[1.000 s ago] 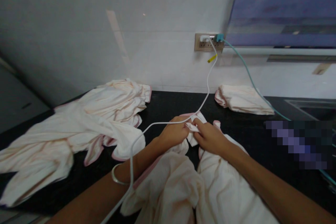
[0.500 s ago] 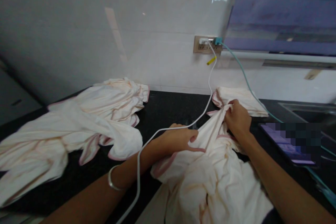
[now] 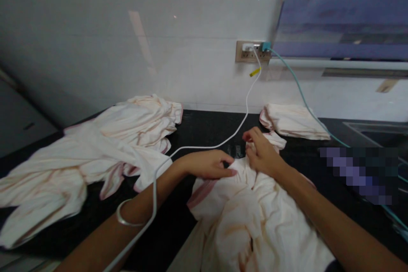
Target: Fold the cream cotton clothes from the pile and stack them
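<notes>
The person's left hand [image 3: 208, 164] lies low on the cream cloth [image 3: 255, 216] with pink edging, fingers stretched forward and pressed flat against a fold of it, the fingertips reaching toward the other hand. The right hand [image 3: 261, 153] sits just beside it at the far end of the same cloth, fingers curled and pinching a bunched corner of the fabric. The cloth itself lies crumpled on the black table [image 3: 204, 129] directly in front of the person, spreading from the hands back toward the near edge of the table. A silver bangle [image 3: 126, 219] circles the left wrist, and a white cable [image 3: 197, 146] runs across that forearm, over the table and up to the wall socket [image 3: 251, 52]. A teal cable [image 3: 299, 91] leaves the same socket and slants down to the right, passing over a folded cloth [image 3: 293, 121] that rests near the wall, apart from the hands. To the left, a loose pile of similar cloths [image 3: 95, 153] sprawls over the table, well apart from both hands. A blurred-out patch covers something on the right side of the table.
</notes>
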